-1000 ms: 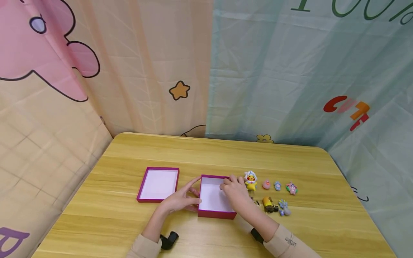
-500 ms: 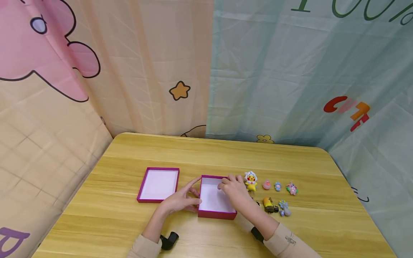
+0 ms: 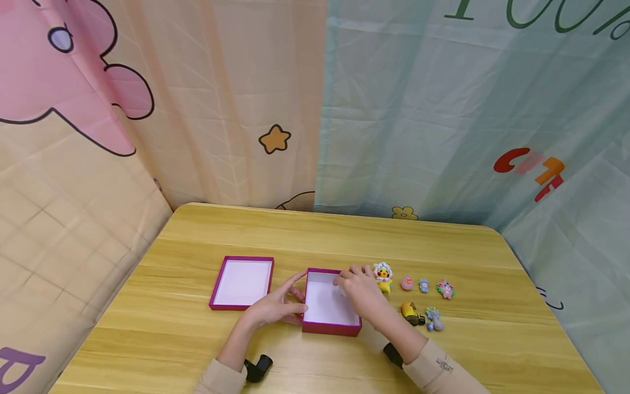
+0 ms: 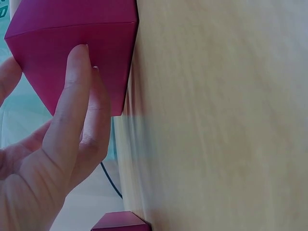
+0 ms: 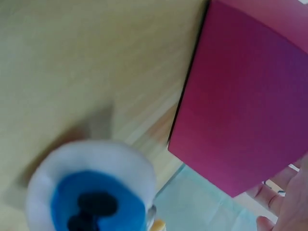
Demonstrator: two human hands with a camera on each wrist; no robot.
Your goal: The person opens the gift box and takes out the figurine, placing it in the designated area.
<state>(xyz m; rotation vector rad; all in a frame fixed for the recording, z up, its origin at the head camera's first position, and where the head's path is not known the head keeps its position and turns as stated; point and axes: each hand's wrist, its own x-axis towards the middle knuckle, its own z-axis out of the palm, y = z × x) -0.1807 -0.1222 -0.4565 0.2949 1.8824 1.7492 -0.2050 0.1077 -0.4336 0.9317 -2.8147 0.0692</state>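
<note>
In the head view a magenta box with a white inside stands without its lid at the middle front of the table. My left hand is at its left side; in the left wrist view straight fingers touch the magenta wall. My right hand reaches over the box's right wall, its fingers bent down into the far right part. Its fingertips are largely hidden, and I cannot tell whether they hold anything. Close to the right wrist camera is a round white-and-blue thing with black marks.
The lid lies inside up to the left. Right of the box stand a yellow figurine in a white hood, a pink duck-like toy, a small blue figure, a pink-and-green figure, a yellow-and-black toy and a blue-grey figure.
My right hand shifts only slightly over the box, and small dark pieces beside its wrist are now hidden behind it. The left hand, box and lid stay in place.
</note>
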